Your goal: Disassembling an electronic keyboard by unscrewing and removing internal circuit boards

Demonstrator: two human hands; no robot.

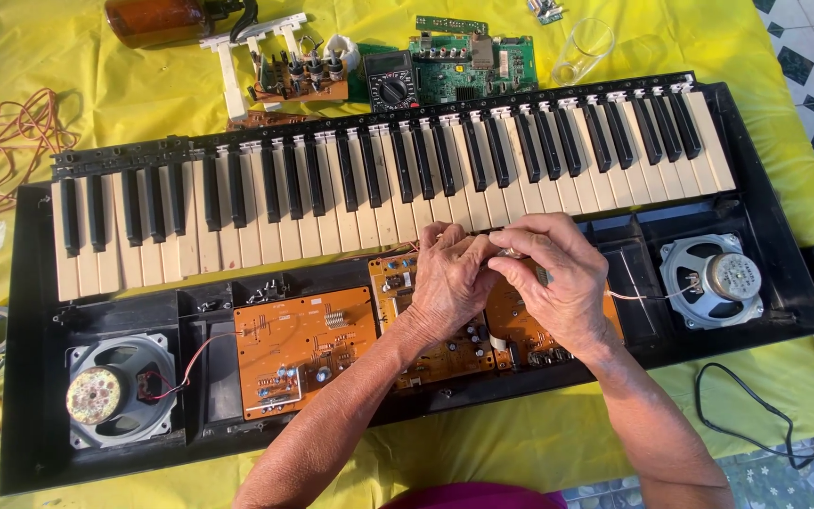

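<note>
Orange circuit board (511, 325) — left hand (449, 278) and right hand (558, 273) above, pinching a small silvery part (511, 253).

From my remote seat I see two bare forearms with no sleeves, watch or rings. The left hand (449, 283) and right hand (558, 278) are veined and wrinkled — gloveless, nails short. A strip of magenta clothing (473, 497) shows at the bottom edge.
</note>
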